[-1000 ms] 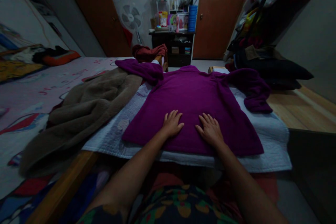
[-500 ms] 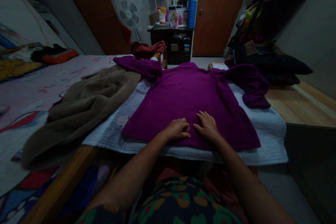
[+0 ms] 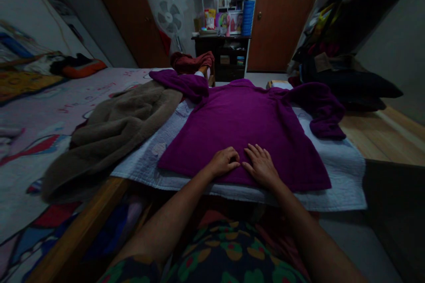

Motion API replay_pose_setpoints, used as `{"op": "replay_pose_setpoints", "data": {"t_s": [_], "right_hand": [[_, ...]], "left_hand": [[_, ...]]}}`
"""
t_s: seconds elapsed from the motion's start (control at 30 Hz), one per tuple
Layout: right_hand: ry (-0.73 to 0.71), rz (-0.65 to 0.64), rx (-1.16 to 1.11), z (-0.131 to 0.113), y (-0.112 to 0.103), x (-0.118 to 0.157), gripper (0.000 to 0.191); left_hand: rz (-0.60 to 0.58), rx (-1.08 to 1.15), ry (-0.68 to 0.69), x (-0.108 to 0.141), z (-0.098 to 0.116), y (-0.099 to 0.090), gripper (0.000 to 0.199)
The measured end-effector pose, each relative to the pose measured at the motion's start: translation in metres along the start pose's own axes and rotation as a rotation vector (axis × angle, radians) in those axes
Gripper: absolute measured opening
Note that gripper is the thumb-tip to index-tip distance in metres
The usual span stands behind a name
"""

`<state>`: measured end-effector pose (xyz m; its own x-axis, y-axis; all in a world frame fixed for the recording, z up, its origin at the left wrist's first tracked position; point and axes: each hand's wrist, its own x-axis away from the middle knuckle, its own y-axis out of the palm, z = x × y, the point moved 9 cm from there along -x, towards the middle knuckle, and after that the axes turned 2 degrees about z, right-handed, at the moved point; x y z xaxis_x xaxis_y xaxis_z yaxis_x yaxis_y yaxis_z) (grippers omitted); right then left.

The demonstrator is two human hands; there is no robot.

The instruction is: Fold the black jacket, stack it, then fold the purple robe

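A purple fleece top [image 3: 245, 119] is spread out with its collar at the far end and its hem towards me. Its left sleeve reaches over a brown plush garment [image 3: 133, 110], while the right one bends down at the side. On the lower middle of the fabric rests my left hand [image 3: 224, 162], fingers loosely curled and thumb a little apart. Close beside it my right hand [image 3: 262, 167] lies flat, fingers stretched out over the cloth. Neither hand has lifted any fabric. Under the top is a pale quilted cloth [image 3: 341, 177].
To the left a bed with a printed sheet [image 3: 96, 84] carries more clothes, edged by a wooden rail [image 3: 96, 212]. Dark folded items [image 3: 352, 79] sit on a wooden surface [image 3: 392, 137] at right. A fan [image 3: 170, 17] and a dark cabinet [image 3: 219, 53] stand at the back.
The view has shifted slightly to the left. My right hand has come a little closer to my left, staying flat on the purple top, which lies as before.
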<state>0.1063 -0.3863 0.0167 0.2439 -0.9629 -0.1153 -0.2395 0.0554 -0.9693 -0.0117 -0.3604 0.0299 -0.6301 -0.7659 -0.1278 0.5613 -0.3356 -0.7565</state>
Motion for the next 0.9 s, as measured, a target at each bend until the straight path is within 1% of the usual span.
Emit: {"op": "replay_pose_setpoints", "data": {"t_s": [0.07,0.1,0.2,0.23,0.27,0.3,0.33,0.5,0.6,0.67,0.77,0.83,0.9], "right_hand": [[0.008,0.006,0.007,0.001,0.0,-0.001,0.052],[0.013,0.012,0.007,0.001,0.0,-0.001,0.051],[0.023,0.027,-0.001,0.002,-0.001,-0.002,0.049],[0.024,0.03,-0.005,0.002,-0.001,-0.002,0.048],[0.026,0.031,-0.008,0.002,-0.002,-0.002,0.048],[0.029,0.032,-0.011,0.002,-0.002,-0.002,0.048],[0.032,0.033,-0.014,0.002,-0.002,-0.002,0.048],[0.036,0.033,-0.025,0.001,-0.004,-0.003,0.049],[0.035,0.037,-0.032,0.002,-0.004,-0.003,0.048],[0.034,0.034,-0.04,0.002,-0.003,-0.003,0.048],[0.03,0.034,-0.052,0.002,-0.003,-0.003,0.049],[0.034,0.034,-0.061,0.003,-0.003,-0.003,0.049],[0.048,0.018,-0.076,0.005,-0.003,-0.005,0.049]], "left_hand": [[-0.026,0.03,0.008,0.009,0.005,-0.004,0.015],[-0.051,0.041,0.016,0.015,0.007,-0.005,0.021],[-0.149,0.003,0.011,0.036,0.008,-0.006,0.055],[-0.17,-0.028,-0.005,0.042,0.007,-0.006,0.064],[-0.178,-0.056,-0.023,0.047,0.005,-0.007,0.069],[-0.171,-0.075,-0.037,0.051,0.004,-0.009,0.069],[-0.153,-0.08,-0.042,0.053,0.004,-0.012,0.065],[-0.045,0.048,0.0,0.048,0.009,-0.026,0.033],[-0.03,0.009,-0.017,0.045,0.006,-0.029,0.02],[-0.051,-0.067,-0.005,0.047,0.007,-0.027,0.017],[-0.065,-0.169,0.015,0.054,0.012,-0.026,0.024],[-0.063,-0.241,-0.014,0.057,0.011,-0.026,0.027],[-0.056,-0.333,-0.061,0.057,0.007,-0.027,0.026]]}}
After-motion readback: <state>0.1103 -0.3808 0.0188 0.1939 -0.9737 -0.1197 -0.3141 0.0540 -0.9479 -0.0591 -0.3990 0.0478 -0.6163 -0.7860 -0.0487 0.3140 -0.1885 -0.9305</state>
